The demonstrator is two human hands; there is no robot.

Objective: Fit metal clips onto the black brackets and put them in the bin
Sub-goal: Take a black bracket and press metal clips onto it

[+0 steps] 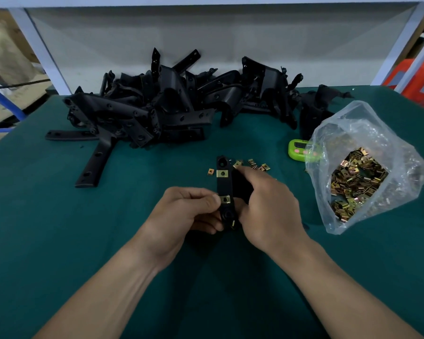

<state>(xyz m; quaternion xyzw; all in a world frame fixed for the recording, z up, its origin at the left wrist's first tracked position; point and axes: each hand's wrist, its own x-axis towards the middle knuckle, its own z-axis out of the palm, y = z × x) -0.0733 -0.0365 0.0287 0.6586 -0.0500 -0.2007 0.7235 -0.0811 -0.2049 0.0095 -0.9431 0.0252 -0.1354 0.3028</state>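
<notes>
Head view, looking down on a green-covered desk [47, 216].

Largest item: a heap of black brackets [171, 106] along the far edge, tangled, a few spilling toward the left front. We make out no brass on any of them, so we judge the heap unfitted.

Right side: a clear plastic bag [360, 167], mouth open, with a heavy stock of metal clips inside. The bin is nowhere in frame.

Centre: the left hand [184, 211] and right hand [269, 206] meet on one held bracket [224, 185], a strip running lengthwise away from us. The left fingers are curled, with the thumb pinching the near end. The right fingers are wrapped round the strip's right side, tips reaching toward the far half.

A green timer [298, 149] sits just beside the bag, partly behind its plastic.

Smallest:
- Loose clips [253, 164] lie scattered just beyond the right hand.
- A single clip [210, 171] lies left of the strip.
- An upper clip [222, 173] and a lower clip [225, 199] are both seated across the held bracket.
- A glint at the strip's near end may be a third clip; it is too small for us to tell.

Progress, our judgement: this piece is nearly finished and not yet binned. With the heap and the bag both full, most of the job is left.
</notes>
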